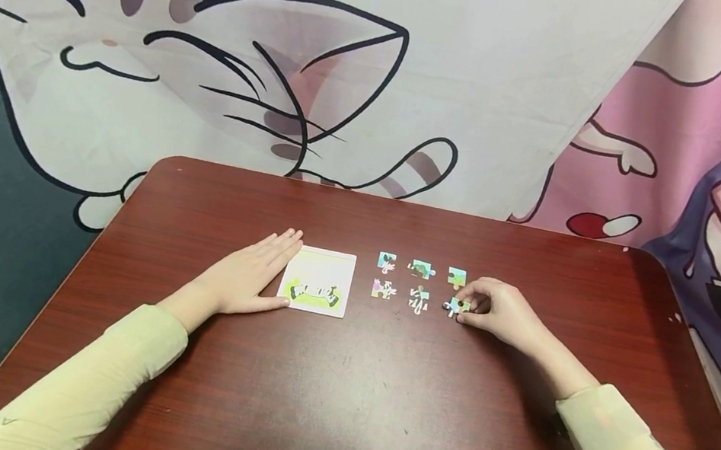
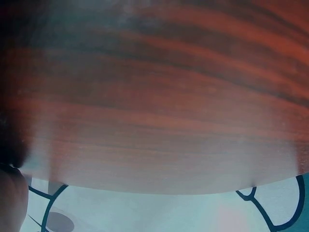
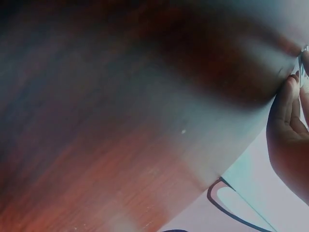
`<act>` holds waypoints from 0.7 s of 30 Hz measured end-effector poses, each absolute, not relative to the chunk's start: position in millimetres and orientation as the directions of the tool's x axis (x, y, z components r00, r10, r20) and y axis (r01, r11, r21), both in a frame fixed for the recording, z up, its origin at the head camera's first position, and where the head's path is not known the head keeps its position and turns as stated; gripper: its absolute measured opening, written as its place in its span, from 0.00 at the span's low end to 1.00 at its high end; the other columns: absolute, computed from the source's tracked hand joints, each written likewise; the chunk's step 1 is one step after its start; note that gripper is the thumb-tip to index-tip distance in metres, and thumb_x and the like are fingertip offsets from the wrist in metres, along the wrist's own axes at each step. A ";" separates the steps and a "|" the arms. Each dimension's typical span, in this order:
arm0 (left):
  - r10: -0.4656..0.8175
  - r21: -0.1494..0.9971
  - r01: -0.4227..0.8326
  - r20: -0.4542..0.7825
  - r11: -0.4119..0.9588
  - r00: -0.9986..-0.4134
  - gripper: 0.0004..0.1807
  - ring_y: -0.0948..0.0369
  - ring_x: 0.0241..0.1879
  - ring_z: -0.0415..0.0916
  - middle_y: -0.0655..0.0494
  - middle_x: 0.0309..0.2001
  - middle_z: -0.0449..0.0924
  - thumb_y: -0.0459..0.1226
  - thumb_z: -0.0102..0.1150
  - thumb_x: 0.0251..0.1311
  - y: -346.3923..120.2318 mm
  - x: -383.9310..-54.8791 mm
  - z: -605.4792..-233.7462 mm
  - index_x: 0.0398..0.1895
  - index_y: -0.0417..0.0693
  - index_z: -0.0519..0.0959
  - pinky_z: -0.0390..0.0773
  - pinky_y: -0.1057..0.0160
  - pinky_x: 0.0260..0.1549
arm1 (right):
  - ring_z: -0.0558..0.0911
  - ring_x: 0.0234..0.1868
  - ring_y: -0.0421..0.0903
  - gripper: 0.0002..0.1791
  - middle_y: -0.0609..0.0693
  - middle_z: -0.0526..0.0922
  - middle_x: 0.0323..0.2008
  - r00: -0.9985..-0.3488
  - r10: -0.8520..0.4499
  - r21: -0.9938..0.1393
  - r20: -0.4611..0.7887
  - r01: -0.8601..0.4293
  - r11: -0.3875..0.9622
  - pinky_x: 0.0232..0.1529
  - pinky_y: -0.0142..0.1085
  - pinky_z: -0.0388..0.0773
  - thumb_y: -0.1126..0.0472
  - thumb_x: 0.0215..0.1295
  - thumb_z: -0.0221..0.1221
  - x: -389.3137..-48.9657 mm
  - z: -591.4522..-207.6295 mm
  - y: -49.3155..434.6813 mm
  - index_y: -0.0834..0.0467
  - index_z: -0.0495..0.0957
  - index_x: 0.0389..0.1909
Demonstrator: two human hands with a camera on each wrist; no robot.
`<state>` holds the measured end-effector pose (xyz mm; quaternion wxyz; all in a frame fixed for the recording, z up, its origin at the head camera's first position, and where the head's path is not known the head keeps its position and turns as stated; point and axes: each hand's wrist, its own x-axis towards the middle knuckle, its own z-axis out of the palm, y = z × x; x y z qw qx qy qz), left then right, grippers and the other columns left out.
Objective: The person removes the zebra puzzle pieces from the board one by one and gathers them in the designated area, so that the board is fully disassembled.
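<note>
My left hand (image 1: 248,275) lies flat with straight fingers on the table, its fingertips and thumb at the left edge of a square white card (image 1: 320,267) with a zebra picture on a green patch. To the right of the card, small jigsaw pieces lie in two rows of three. My right hand (image 1: 502,312) pinches the lower right jigsaw piece (image 1: 454,307) between thumb and fingers. Just above it is a green and blue piece (image 1: 456,277). In the right wrist view, the fingers (image 3: 285,104) show at the right edge; the left wrist view shows mostly tabletop.
The other pieces include an upper left one (image 1: 386,262), an upper middle one (image 1: 422,269), a lower left one (image 1: 383,289) and a lower middle one (image 1: 418,300). They lie on a reddish-brown table (image 1: 337,391). Behind its far edge hangs a cartoon cat cloth (image 1: 493,67).
</note>
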<state>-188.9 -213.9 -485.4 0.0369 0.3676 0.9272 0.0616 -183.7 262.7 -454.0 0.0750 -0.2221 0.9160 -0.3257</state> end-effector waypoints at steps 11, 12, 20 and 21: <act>0.684 0.144 0.674 -0.026 0.724 -0.729 0.55 0.47 0.87 0.43 0.41 0.87 0.44 0.63 0.55 0.71 -213.8 -189.1 -485.7 0.85 0.34 0.49 0.52 0.47 0.85 | 0.83 0.35 0.42 0.15 0.50 0.86 0.36 -0.888 -0.455 -0.603 0.067 -0.400 0.690 0.36 0.29 0.83 0.68 0.53 0.80 -184.5 -458.7 264.2 0.60 0.88 0.41; 0.684 0.144 0.674 -0.026 0.725 -0.729 0.55 0.47 0.87 0.43 0.41 0.87 0.44 0.63 0.55 0.71 -213.7 -188.9 -485.5 0.85 0.34 0.49 0.53 0.47 0.85 | 0.83 0.35 0.41 0.15 0.50 0.86 0.36 -0.888 -0.455 -0.601 0.069 -0.401 0.691 0.37 0.28 0.84 0.68 0.53 0.80 -184.5 -459.0 264.3 0.60 0.88 0.41; 0.683 0.137 0.674 -0.027 0.726 -0.730 0.56 0.47 0.87 0.43 0.40 0.87 0.44 0.63 0.56 0.71 -213.9 -188.6 -485.3 0.85 0.34 0.49 0.53 0.47 0.85 | 0.82 0.35 0.40 0.14 0.49 0.85 0.35 -0.876 -0.472 -0.586 0.094 -0.432 0.685 0.37 0.28 0.84 0.69 0.53 0.79 -185.6 -460.7 264.3 0.60 0.89 0.41; 0.683 0.137 0.674 -0.028 0.726 -0.730 0.56 0.47 0.87 0.43 0.41 0.87 0.44 0.63 0.56 0.71 -213.9 -188.7 -485.5 0.85 0.34 0.49 0.53 0.47 0.85 | 0.82 0.35 0.40 0.14 0.49 0.85 0.36 -0.876 -0.473 -0.583 0.093 -0.433 0.688 0.37 0.29 0.84 0.69 0.53 0.79 -185.8 -461.0 264.4 0.60 0.89 0.41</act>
